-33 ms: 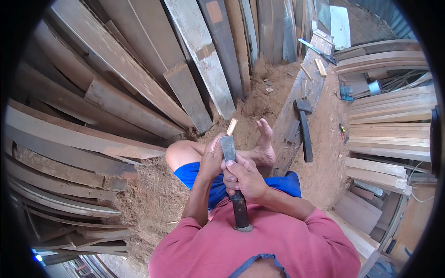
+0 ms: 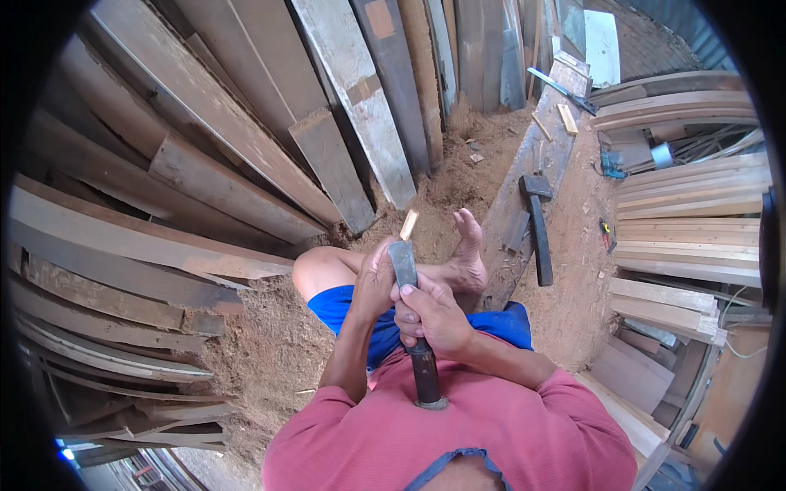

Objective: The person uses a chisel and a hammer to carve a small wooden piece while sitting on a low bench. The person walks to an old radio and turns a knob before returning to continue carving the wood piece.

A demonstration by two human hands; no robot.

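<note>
A chisel [image 2: 404, 263] lies lengthwise in front of my body, its flat metal blade pointing away and the end of its dark handle against my shirt. My right hand [image 2: 434, 313] is wrapped round it where blade and handle meet, thumb along the top. Beyond the blade's edge, a small pale wood piece [image 2: 409, 223] sticks out. My left hand [image 2: 376, 280] is closed beside the blade and grips that piece, whose lower part is hidden behind the chisel and fingers. Whether the edge touches the wood I cannot tell.
To the right, a dark mallet [image 2: 537, 233] rests across a worn plank [image 2: 509, 176]. Farther along the plank are a saw [image 2: 563, 90] and wood offcuts [image 2: 566, 119]. Tall boards [image 2: 344, 106] lean ahead and left; stacked lumber [image 2: 688, 233] stands right. Sawdust [image 2: 262, 352] covers the floor.
The chisel has tilted very slightly between my hands. Both hands keep their grip in nearly the same place, and the surroundings look the same.
</note>
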